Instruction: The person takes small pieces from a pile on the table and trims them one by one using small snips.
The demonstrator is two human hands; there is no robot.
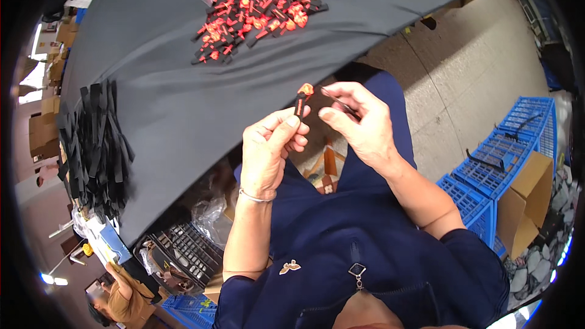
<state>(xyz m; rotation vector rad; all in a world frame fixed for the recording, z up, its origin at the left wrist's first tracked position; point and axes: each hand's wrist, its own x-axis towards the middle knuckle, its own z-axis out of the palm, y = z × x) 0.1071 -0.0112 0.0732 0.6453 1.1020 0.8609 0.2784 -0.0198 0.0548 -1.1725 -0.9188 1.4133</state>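
Note:
Between thumb and fingers, my left hand pinches a short black strap with red marking on its face. A bright orange, crumpled-looking piece sits at the strap's upper end. To its right, my right hand is closed on a slim dark tool, whose kind I cannot make out. The tool's thin tip points toward the orange piece, seemingly with a small gap between them. Both hands are above my lap, near the table's edge. A pile of similar black and orange straps lies on the table's far part.
The table has a dark grey cloth. Black strips hang in a bundle at its left side. Blue plastic crates and a cardboard box stand at right on the floor. Another person is at lower left.

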